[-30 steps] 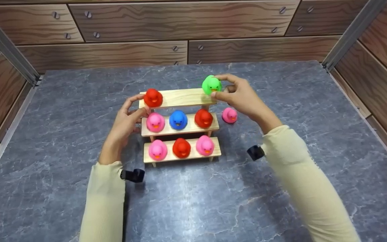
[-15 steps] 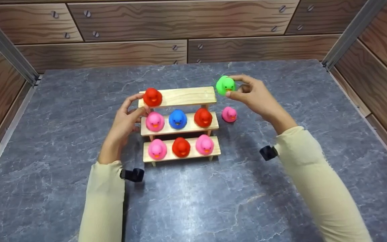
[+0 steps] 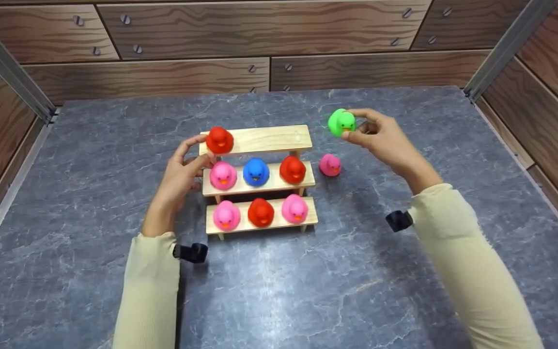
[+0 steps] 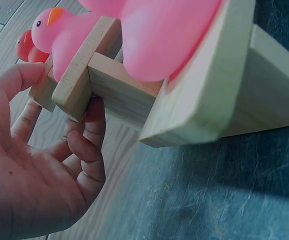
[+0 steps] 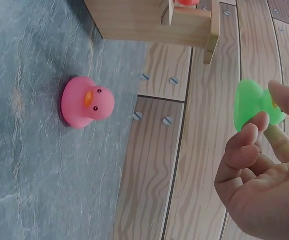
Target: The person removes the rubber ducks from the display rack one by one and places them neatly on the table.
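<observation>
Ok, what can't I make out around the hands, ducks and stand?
Left wrist: a fingertip of the left hand, hidden behind the top shelf.
Left wrist: the nearest pink duck, face cut off by the top edge.
Right wrist: part of the green duck, covered by the right hand.
Right wrist: a red duck, mostly cut off by the top edge.

I see a grey, veined table [image 3: 269, 295], a wood-patterned wall [image 3: 259, 29] at 12 o'clock, metal posts [image 3: 10, 69] at 10 and 2.
</observation>
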`<state>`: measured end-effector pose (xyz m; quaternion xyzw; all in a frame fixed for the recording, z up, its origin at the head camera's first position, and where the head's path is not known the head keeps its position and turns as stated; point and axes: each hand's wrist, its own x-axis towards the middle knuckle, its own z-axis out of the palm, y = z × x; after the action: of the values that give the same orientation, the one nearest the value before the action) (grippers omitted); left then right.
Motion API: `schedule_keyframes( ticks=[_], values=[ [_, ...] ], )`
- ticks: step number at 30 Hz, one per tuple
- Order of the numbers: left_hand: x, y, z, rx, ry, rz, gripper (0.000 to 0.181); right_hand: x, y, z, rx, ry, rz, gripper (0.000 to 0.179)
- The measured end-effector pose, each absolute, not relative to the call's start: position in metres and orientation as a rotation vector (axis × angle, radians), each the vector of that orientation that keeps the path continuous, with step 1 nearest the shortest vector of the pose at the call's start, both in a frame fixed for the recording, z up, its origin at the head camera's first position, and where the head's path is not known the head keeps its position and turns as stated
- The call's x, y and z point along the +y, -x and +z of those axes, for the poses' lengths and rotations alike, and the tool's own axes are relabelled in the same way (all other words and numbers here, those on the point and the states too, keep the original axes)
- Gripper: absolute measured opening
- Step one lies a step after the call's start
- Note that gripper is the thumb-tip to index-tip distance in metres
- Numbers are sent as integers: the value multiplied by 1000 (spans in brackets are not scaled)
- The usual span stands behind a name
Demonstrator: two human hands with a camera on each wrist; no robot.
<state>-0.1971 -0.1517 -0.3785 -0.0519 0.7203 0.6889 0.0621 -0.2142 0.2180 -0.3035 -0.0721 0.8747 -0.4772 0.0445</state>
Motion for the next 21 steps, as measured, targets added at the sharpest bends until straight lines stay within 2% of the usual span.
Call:
schedule_keyframes(
  ticks=[21],
  values=[
    [-152,196,-379,2183,138,2097,46,238,215,-325,2633,159,-1397,52]
  ],
)
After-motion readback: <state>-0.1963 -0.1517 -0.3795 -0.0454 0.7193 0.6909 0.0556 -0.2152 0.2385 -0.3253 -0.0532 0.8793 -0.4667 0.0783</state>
